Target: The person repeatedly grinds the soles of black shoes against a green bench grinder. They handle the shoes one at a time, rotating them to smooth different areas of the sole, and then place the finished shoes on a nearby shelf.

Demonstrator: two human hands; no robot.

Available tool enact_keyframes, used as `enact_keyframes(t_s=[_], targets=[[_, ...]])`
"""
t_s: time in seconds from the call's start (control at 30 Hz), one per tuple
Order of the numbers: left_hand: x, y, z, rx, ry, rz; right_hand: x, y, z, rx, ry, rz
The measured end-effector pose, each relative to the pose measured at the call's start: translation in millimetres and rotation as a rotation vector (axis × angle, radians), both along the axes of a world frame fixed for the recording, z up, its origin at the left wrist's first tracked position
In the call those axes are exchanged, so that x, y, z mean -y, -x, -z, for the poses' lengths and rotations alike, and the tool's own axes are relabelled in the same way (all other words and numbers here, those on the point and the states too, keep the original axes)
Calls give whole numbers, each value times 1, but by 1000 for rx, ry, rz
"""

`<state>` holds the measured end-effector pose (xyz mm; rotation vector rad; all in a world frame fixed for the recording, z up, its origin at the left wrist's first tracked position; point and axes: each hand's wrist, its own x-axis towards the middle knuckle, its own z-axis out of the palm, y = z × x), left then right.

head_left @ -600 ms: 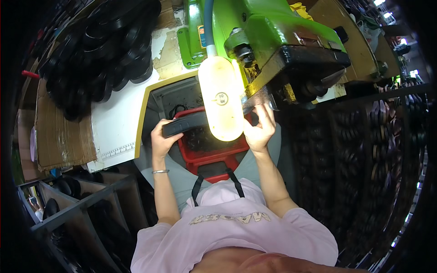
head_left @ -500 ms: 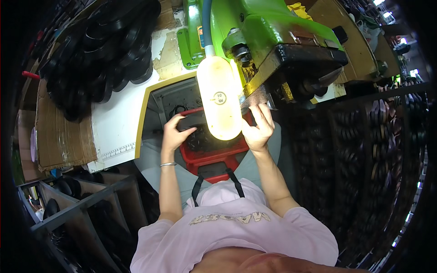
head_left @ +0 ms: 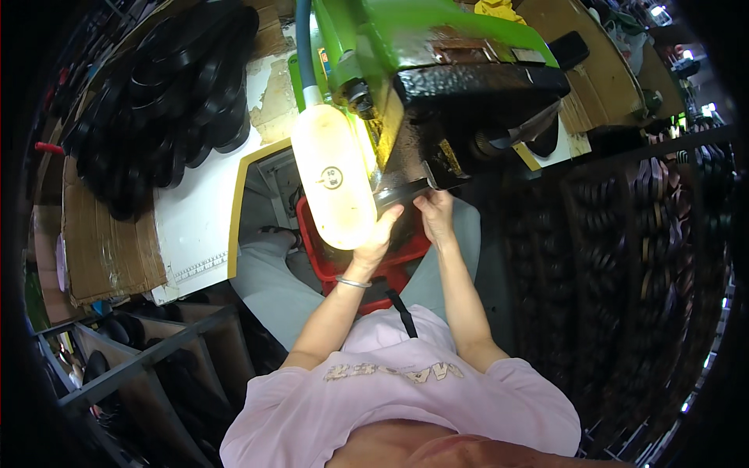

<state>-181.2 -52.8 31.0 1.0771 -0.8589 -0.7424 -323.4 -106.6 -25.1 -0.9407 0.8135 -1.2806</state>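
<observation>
Nearest to the camera is the person's pale pink short-sleeved shirt (head_left: 406,398), with a black strap (head_left: 403,312) running up from it toward the lap. Both bare forearms go up from the shirt to the middle of the picture.

The left hand (head_left: 380,238) wears a thin silver bracelet (head_left: 353,282) on the wrist. Its fingers are close together and curl up onto the near edge of a flat black sole-shaped piece (head_left: 402,195), which lies under the head of the machine, just above the lap. The right hand (head_left: 437,217) is just beside the left one, on the same black piece; its fingers are bent and pressed on the piece from above, with the thumb toward the left hand. Whether the thumbs grip under the piece, I cannot tell.

Below the hands, on the grey trousers (head_left: 269,273), stands a red plastic crate (head_left: 367,269), partly hidden by the hands.

A bright, long, oval lamp (head_left: 334,187) hangs just left of the left hand. Behind it rises the big green metal machine (head_left: 406,39) with a dark black head (head_left: 476,101).

Further left is a white worktable (head_left: 195,210) with a yellow edge, and on it a heap of black shoe soles (head_left: 172,93). At the right, dark racks (head_left: 640,234) hold more soles.
</observation>
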Motion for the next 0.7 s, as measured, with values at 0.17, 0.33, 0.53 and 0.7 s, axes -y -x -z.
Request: enact_keyframes(t_s=[0.17,0.33,0.53,0.7], targets=[[-4,23,-7,-304,20,-75,-19,11,42,529,-242,-160],[-4,11,-12,-257,32,-45,-6,43,-1,144,-30,276],[-5,-46,-23,463,116,-21,5,69,-78,-228,198,394],[-15,-78,-49,365,67,80,9,66,-103,-451,301,356]])
